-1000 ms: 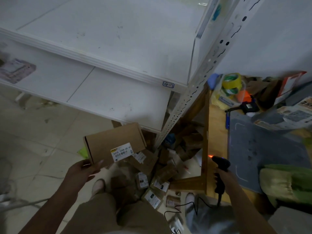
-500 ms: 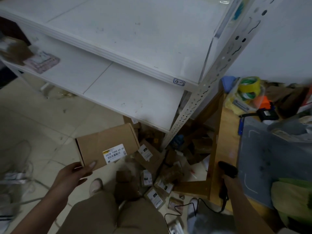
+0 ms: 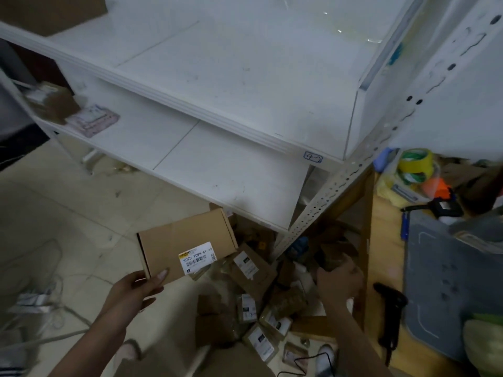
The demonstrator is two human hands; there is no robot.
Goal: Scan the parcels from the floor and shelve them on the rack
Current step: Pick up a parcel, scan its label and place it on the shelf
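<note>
gripping the labelled box (image 3: 177,238) with left hand (image 3: 134,292) fingers; right hand (image 3: 339,281) among floor parcels (image 3: 251,268), fingers' state unclear.

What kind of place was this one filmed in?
Probably a small parcel stockroom or pickup point: a white metal rack with a handwritten shelf tag, a heap of labelled parcels on the floor, and a handheld scanner lying on the wooden table.

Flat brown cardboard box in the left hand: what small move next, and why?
Probably lift the flat brown cardboard box onto the white lower shelf: the left hand grips its corner close by, and the black scanner lies unheld.
</note>
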